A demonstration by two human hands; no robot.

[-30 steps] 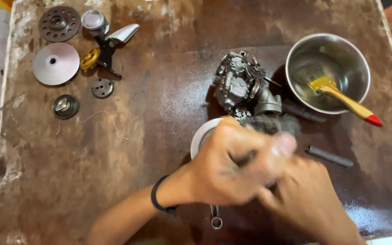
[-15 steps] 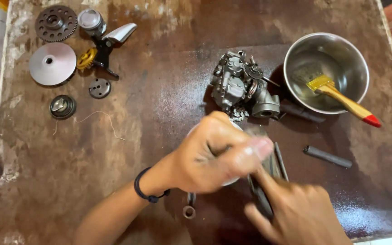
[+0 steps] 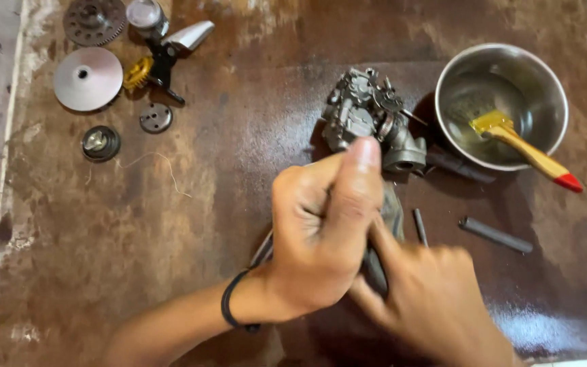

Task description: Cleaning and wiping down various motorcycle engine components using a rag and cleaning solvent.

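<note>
My left hand (image 3: 321, 231), with a black band on its wrist, is closed in a fist at the middle of the table, thumb pointing up. My right hand (image 3: 436, 299) sits just below and to the right, its fingers curled under the left fist. Both grip a dark grey metal part (image 3: 393, 212), which is mostly hidden between them. A thin grey metal edge (image 3: 264, 247) sticks out at the left of the fist. A grey carburettor (image 3: 365, 115) stands just beyond my left thumb, apart from it.
A steel bowl (image 3: 553, 81) with a yellow-bristled, red-tipped brush (image 3: 535, 155) stands at the right. Two dark rods (image 3: 495, 235) (image 3: 420, 226) lie near my right hand. A metal disc (image 3: 87, 78), a gear (image 3: 92, 20) and small round parts (image 3: 100, 143) lie far left.
Both hands stayed clasped on the part and turned it, the left thumb now pointing up. The white round piece and the wrench's ring end are no longer seen.
</note>
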